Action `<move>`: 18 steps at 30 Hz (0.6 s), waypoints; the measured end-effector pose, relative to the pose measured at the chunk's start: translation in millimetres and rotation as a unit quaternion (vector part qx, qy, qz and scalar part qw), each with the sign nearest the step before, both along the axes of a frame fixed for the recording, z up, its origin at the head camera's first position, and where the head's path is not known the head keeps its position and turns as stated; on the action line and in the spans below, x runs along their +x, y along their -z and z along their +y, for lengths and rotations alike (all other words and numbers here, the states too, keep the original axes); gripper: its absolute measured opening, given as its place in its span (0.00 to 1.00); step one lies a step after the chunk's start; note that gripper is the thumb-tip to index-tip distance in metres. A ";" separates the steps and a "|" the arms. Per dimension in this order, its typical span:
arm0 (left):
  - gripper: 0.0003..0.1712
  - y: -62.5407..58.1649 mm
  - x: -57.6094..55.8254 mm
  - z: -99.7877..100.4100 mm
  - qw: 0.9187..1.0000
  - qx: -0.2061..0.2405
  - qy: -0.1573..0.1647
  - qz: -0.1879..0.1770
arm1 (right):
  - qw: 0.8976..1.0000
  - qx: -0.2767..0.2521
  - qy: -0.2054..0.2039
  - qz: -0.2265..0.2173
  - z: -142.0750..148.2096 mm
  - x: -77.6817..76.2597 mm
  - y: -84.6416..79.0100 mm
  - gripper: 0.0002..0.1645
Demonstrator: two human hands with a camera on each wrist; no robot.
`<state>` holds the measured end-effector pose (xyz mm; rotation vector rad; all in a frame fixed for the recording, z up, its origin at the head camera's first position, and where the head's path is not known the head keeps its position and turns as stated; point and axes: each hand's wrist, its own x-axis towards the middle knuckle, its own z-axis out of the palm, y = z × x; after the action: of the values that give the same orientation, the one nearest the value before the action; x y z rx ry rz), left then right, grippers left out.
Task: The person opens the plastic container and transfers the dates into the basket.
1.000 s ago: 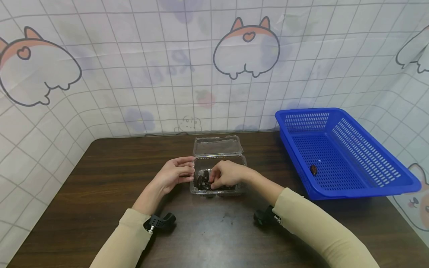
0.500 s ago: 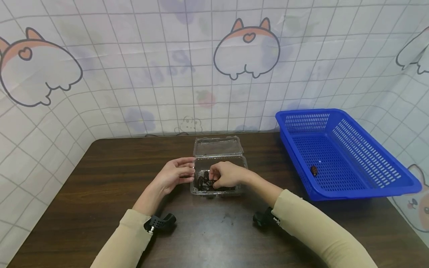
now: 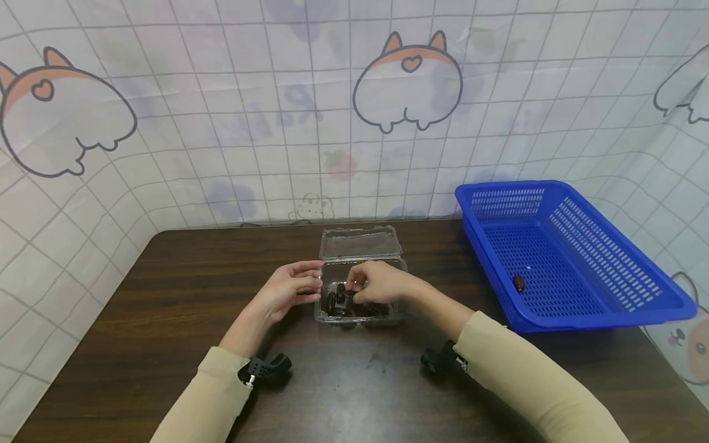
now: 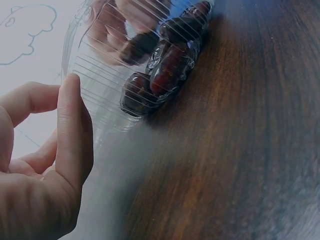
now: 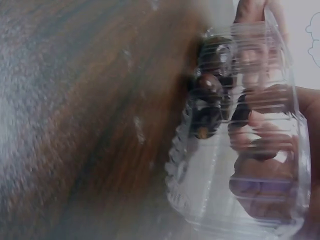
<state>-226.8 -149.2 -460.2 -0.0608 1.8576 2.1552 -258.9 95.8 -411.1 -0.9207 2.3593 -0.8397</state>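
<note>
A clear plastic clamshell box sits on the table with its lid folded back. Several dark brown dates lie along its near and left side; the left wrist view shows glossy dates through the ribbed wall. My left hand rests its fingertips against the box's left wall, fingers fairly straight. Inside the box, my right hand pinches a date between thumb and fingers, just above the others. That date is mostly hidden in the head view.
On the right stands a blue perforated plastic basket, with one reddish-brown date on its floor. The dark wood table reaches back to a wall covered in white grid cloth with cartoon prints.
My right hand has lifted slightly within the box with a date between its fingers, uncovering more dates near the front wall. My left hand stays against the box.
</note>
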 end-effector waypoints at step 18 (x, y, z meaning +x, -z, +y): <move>0.31 -2.6 0.3 -1.2 1.000 0.000 0.007 -0.002 | 0.995 -0.047 0.031 -0.080 32.7 -6.8 -36.9 0.11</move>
<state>-226.5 -150.4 -457.6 -0.0524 1.8501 2.1454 -265.7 128.6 -374.3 -0.7886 2.2373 -1.0185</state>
